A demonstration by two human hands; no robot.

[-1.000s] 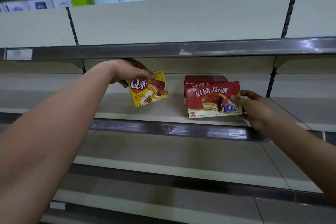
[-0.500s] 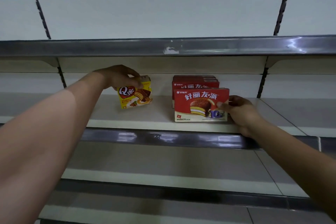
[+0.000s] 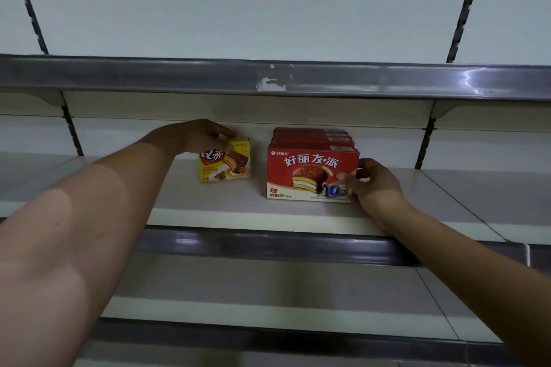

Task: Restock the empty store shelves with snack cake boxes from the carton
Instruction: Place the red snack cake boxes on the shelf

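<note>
A small yellow snack cake box [image 3: 227, 162] stands upright on the middle shelf [image 3: 208, 202]. My left hand [image 3: 196, 135] grips its top left corner from above. To its right a red snack cake box [image 3: 310, 171] stands at the front of a row of several red boxes [image 3: 313, 135]. My right hand [image 3: 374, 183] pinches the front red box at its lower right corner, thumb on its face. The carton is not in view.
The upper shelf's metal front rail [image 3: 268, 77] runs across just above my hands. Lower shelves [image 3: 268, 283] lie bare below. Slotted uprights [image 3: 425, 143] divide the shelf bays.
Both boxes have come down and back onto the middle shelf. The red box now stands flush against the row behind it, and the yellow box stands upright.
</note>
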